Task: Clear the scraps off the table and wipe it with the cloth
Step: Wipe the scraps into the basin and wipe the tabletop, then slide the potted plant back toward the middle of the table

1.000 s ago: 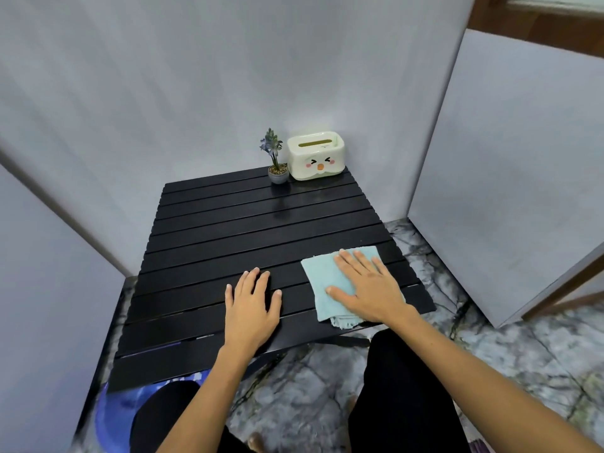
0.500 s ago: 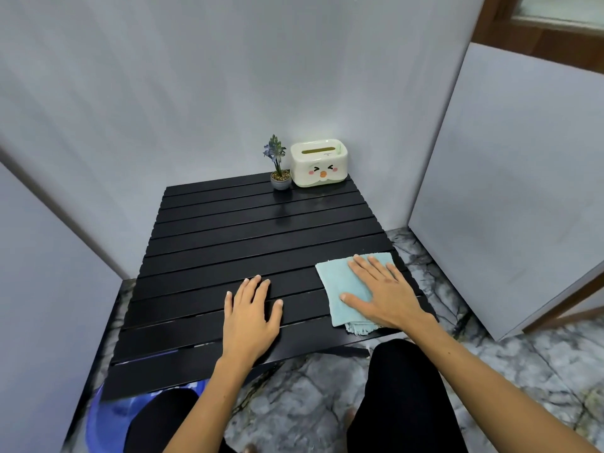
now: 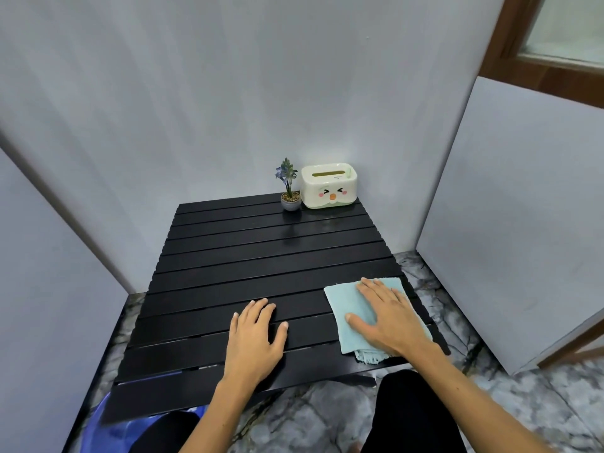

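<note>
A black slatted table (image 3: 255, 256) fills the middle of the view. A folded light blue cloth (image 3: 346, 305) lies flat near its front right corner, its frayed end hanging at the table's front edge. My right hand (image 3: 389, 318) presses flat on the cloth, fingers spread and pointing away from me. My left hand (image 3: 256, 335) rests palm down on the bare slats to the left of the cloth, holding nothing. No scraps show on the table top.
A small potted plant (image 3: 289, 188) and a white tissue box with a face (image 3: 328, 186) stand at the table's far right edge against the wall. Grey panels close in left and right. A blue bin (image 3: 108, 429) sits under the near left corner. Marble floor surrounds.
My right hand has slid the cloth to the right, toward the table's right edge. My left hand stays in about the same spot on the slats.
</note>
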A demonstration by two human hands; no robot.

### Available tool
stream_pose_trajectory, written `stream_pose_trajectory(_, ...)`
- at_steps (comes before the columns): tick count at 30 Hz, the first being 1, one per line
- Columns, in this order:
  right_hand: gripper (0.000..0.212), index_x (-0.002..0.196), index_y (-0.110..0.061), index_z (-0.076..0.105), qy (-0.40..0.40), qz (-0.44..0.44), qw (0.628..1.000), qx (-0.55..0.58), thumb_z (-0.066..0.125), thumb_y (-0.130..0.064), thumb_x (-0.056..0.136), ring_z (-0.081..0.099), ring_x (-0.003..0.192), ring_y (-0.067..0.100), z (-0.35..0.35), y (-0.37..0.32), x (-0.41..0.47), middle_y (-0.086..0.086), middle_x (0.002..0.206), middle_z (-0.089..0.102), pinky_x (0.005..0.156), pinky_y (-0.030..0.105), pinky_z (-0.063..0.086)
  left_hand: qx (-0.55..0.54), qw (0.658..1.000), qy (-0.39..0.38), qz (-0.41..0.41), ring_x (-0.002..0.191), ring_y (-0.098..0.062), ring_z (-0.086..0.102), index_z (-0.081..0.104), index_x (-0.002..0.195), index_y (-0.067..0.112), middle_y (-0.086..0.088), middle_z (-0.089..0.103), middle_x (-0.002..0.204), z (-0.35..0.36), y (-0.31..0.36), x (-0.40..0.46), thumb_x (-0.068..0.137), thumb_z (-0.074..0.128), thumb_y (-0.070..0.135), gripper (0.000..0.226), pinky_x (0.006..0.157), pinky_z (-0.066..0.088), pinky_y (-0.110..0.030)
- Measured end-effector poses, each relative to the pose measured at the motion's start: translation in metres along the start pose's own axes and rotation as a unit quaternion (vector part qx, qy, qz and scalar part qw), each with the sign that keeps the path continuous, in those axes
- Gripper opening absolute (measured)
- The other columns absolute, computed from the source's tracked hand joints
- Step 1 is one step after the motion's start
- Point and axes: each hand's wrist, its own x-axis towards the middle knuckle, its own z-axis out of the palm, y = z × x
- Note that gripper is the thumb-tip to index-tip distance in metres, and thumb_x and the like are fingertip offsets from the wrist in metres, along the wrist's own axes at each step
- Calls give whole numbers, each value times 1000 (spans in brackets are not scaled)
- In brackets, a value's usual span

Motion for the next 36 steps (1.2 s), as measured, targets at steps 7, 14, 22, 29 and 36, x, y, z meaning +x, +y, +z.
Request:
stream_pose_trajectory(7, 74, 153, -25, 33, 49, -34, 996, 65, 50, -62, 92, 16, 150, 9, -14, -26, 27, -9, 162, 25, 122, 31, 11, -24, 1000, 10, 2, 135, -17, 45, 59, 134, 19, 4, 54, 142, -15, -1, 21, 91, 42, 56, 59, 114, 33, -36)
stream_pose_trajectory(14, 74, 153, -24, 33, 61, -47, 991, 108, 52, -60, 91, 21, 148, 10, -28, -46, 79, -7, 160, 29, 119, 29, 18, -49, 999, 17, 5, 134, -11, 41, 51, 139, 24, 12, 50, 144, -30, -3, 71, 96, 51, 48, 50, 106, 42, -31)
stream_pose_trajectory(22, 76, 153, -23, 32, 47, -50, 992, 107, 53, -60, 91, 25, 147, 13, -31, -58, 160, -4, 160, 31, 119, 32, 24, -45, 999, 6, 24, 138, -10, 35, 40, 147, 27, 13, 41, 150, -30, -6, 147, 97, 47, 52, 56, 102, 42, -29)
stream_pose_trajectory(29, 79, 154, -21, 29, 31, -45, 994, 92, 52, -61, 91, 24, 148, 14, -15, -56, 235, -2, 161, 30, 119, 34, 24, -48, 998, -11, 32, 139, -16, 36, 31, 151, 25, 7, 35, 155, -11, -15, 225, 95, 48, 54, 65, 104, 42, -36)
stream_pose_trajectory(36, 80, 153, -20, 30, 25, -67, 994, 79, 51, -64, 89, 30, 145, 16, 8, -53, 282, -1, 159, 33, 118, 37, 29, -78, 996, -8, 35, 141, -21, 35, 27, 153, 20, 1, 33, 157, 9, -18, 296, 92, 55, 53, 75, 110, 35, -36)
